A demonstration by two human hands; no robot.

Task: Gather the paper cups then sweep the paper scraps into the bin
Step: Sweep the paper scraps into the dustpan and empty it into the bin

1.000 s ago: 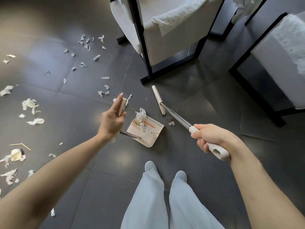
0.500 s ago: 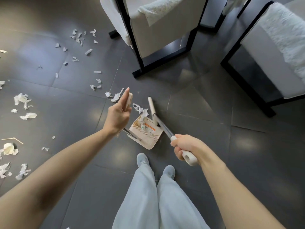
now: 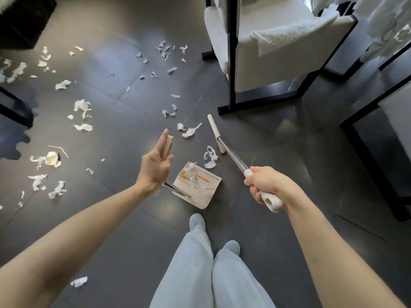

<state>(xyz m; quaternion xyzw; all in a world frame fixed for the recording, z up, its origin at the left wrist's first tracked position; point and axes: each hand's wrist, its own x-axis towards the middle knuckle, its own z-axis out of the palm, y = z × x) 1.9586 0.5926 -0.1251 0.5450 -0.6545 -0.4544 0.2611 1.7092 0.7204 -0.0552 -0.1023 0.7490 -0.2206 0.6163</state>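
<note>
My left hand [image 3: 155,165] holds the upright beige handle of a dustpan [image 3: 198,184], palm flat against it with the fingers extended. The pan rests on the dark floor with a few paper scraps inside. My right hand [image 3: 264,185] is shut on the white grip of a broom [image 3: 231,152]; its narrow beige head [image 3: 214,133] lies on the floor just beyond the pan. Curled scraps [image 3: 210,157] lie between broom head and pan, and another scrap [image 3: 189,132] lies just beyond them. More scraps [image 3: 82,108] litter the floor to the left and at the back. No bin is visible.
A white armchair with a black frame [image 3: 262,63] stands at the back right, another black-framed piece [image 3: 378,152] at the right edge. Dark furniture [image 3: 20,21] fills the top left corner. A thin stick [image 3: 59,150] and a crumpled wad [image 3: 53,158] lie at the left. My feet [image 3: 198,222] stand behind the pan.
The view has swung left and back, showing more scattered scraps. The broom head has swung away from the pan's mouth to the right. The dustpan has stayed in my left hand.
</note>
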